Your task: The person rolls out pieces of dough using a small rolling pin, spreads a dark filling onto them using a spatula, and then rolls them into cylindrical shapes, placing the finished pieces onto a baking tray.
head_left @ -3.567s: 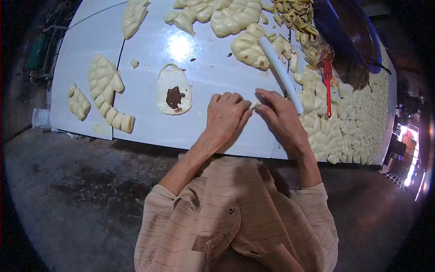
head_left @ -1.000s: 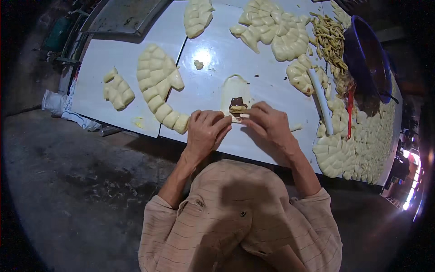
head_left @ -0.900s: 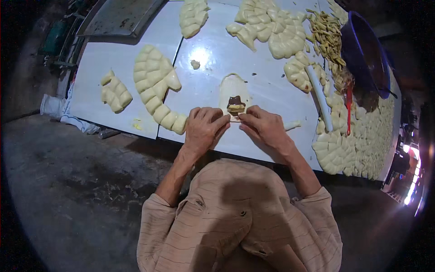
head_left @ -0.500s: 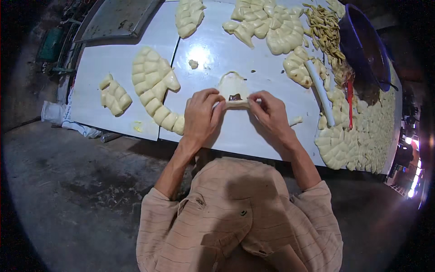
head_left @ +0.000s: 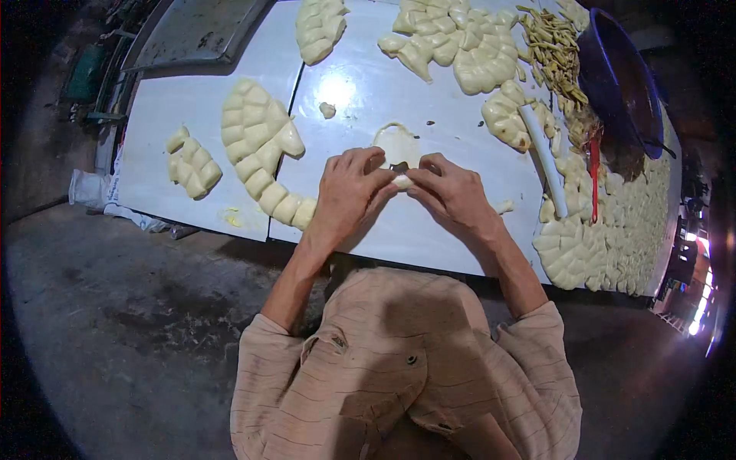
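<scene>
A flattened piece of pale dough [head_left: 398,140] lies on the white table in front of me, with a dab of dark brown filling [head_left: 399,167] near its close edge. My left hand [head_left: 351,188] pinches the left of that near edge between thumb and fingers. From the other side my right hand [head_left: 451,188] pinches it too, thumb close to the left thumb. The near edge is folded up against the filling, and a small bulge of dough shows between the thumbs. My fingers hide much of the fold.
Portioned dough [head_left: 257,142] curves across the table at left, beside a smaller dough cluster [head_left: 193,163]. At right lie a white rolling pin [head_left: 543,159], a red-handled tool [head_left: 594,178], many dough pieces [head_left: 590,249], and a dark blue basin [head_left: 619,77]. A metal tray [head_left: 199,31] sits far left.
Both hands have drawn closer together along the near edge of the dough. The fold has come up further, and less of the dark filling shows.
</scene>
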The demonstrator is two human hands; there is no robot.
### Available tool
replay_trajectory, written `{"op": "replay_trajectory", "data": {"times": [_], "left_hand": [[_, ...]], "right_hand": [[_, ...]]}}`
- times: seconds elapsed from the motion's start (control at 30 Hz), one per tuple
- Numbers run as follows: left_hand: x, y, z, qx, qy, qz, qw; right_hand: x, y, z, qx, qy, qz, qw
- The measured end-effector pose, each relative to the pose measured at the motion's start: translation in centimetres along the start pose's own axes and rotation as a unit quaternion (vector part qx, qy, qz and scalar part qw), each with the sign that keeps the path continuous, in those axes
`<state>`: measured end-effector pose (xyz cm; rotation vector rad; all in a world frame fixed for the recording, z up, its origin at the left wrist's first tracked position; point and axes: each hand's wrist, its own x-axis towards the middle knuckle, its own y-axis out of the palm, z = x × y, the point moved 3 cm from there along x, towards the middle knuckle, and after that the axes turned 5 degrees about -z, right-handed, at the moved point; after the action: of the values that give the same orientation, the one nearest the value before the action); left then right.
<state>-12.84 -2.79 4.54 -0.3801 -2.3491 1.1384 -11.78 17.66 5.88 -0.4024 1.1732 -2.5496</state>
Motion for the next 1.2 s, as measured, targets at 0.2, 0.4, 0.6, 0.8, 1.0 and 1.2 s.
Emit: {"op": "replay_trajectory", "data": {"times": [0.2, 0.4, 0.6, 0.8, 1.0, 1.2], "left_hand": [[0.4, 0.1, 0.7, -0.009, -0.029, -0.008, 1.0], [0.1, -0.7, 0.0, -0.002, 0.028, 0.012, 1.0], [0.7, -0.1, 0.9, 0.004, 0.008, 0.008, 1.0], [0.5, -1.6, 1.0, 0.008, 0.004, 0.013, 1.0], [0.5, -1.7, 1.5, 0.018, 0.029, 0.05, 0.998], [0.8, -1.9, 1.8, 0.019, 0.014, 0.009, 1.0]], "right_hand": [[0.7, 0.2, -0.3, -0.008, 0.064, 0.001, 0.998], [-0.1, -0.9, 0.5, -0.004, -0.005, -0.012, 1.0], [1.0, 0.2, -1.0, -0.03, -0.015, 0.006, 0.999], [0.9, -0.4, -1.1, -0.008, 0.07, -0.053, 0.996], [0.2, -0.1, -1.5, -0.05, -0.044, 0.014, 0.998], [1.0, -0.3, -2.2, -0.028, -0.016, -0.048, 0.998]]}}
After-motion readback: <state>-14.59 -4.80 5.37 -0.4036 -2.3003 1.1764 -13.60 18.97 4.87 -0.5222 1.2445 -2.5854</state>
